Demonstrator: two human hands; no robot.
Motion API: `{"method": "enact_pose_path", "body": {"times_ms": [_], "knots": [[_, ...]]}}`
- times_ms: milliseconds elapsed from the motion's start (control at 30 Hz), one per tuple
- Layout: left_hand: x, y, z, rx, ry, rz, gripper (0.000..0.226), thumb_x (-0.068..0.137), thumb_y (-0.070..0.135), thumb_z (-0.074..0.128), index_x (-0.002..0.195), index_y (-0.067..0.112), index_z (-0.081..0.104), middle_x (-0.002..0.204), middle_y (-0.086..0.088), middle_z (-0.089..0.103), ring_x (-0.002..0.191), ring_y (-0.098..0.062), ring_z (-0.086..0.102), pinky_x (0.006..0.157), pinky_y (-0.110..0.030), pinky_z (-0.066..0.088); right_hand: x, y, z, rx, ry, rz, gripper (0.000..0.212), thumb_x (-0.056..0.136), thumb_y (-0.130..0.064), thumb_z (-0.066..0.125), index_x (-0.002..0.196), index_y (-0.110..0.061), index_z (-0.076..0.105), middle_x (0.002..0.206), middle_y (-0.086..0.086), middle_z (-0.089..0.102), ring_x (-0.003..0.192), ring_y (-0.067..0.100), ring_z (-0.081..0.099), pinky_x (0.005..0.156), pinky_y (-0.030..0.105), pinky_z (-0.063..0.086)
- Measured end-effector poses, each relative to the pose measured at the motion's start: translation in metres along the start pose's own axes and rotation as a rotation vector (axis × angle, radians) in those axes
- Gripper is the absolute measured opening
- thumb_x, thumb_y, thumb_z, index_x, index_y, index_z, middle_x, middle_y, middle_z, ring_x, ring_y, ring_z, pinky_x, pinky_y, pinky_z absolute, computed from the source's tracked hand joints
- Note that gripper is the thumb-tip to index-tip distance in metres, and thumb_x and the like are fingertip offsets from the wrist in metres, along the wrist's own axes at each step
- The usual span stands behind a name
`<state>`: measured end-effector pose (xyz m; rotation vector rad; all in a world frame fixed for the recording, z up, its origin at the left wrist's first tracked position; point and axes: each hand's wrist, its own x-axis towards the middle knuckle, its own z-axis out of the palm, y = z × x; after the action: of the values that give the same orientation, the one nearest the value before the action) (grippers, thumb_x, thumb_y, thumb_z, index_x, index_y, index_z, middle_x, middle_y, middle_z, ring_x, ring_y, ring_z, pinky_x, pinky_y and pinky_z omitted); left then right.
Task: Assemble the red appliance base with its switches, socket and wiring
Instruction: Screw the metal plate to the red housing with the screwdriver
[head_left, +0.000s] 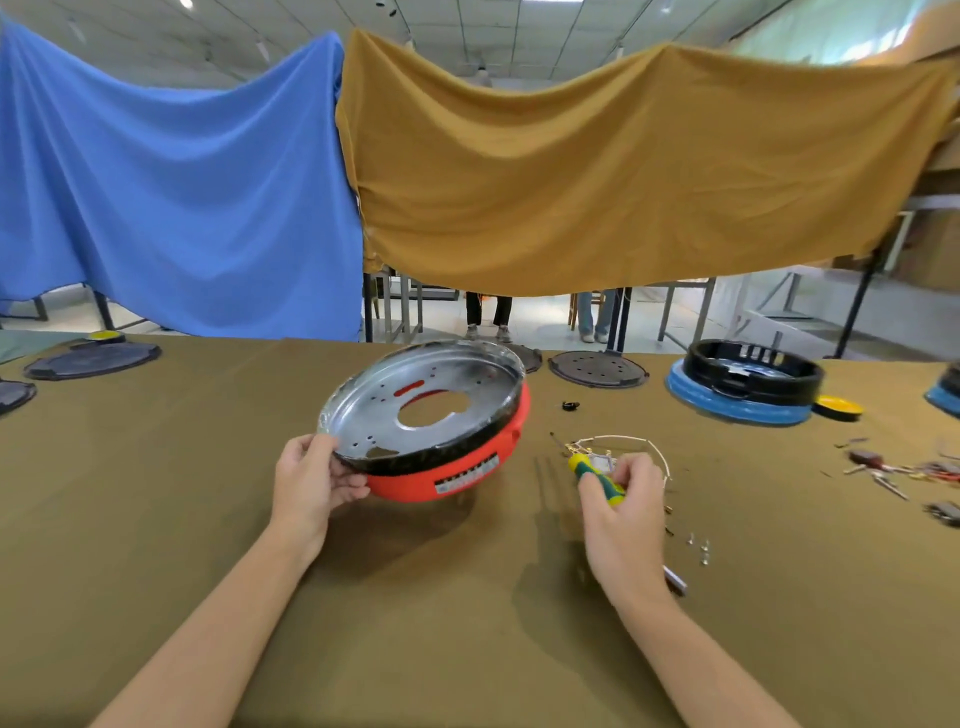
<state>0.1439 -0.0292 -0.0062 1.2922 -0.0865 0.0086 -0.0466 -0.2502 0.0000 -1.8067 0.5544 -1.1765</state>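
Now the round red plastic appliance base with a silver metal plate (423, 415) is held tilted at 12 o'clock on the olive-green table cloth (415, 597); its near rim is gripped by the left hand (311, 480). At 3 o'clock, a yellow-green screwdriver (595, 477) is held in the curled right hand (623, 506), beside a thin white wire loop (641, 444).

We see an assembly workshop. A long table (467, 649) covered in olive cloth carries several half-built appliance bases (748, 382), dark round plates (598, 369), loose screws (698, 545) and wire parts (883, 470). Blue (171, 192) and mustard sheets (613, 171) hang as screens; beyond them we see metal table frames (675, 306), a tiled floor and a panelled ceiling (519, 31).
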Motion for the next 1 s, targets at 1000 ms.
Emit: {"method": "enact_pose_path", "body": {"times_ms": [1000], "knots": [[-0.020,-0.004,0.022,-0.097,-0.551,-0.028,0.065,0.084,0.017,0.070,0.138,0.041,0.044,0.129,0.006,0.066,0.116,-0.021,0.066,0.085,-0.045,0.059,0.030,-0.008,0.067,0.560,-0.365,0.287,0.054,0.088,-0.004,0.048,0.111,-0.053,0.047,0.113,-0.014,0.065,0.103,0.012,0.067,0.074,0.030,0.060]]}}
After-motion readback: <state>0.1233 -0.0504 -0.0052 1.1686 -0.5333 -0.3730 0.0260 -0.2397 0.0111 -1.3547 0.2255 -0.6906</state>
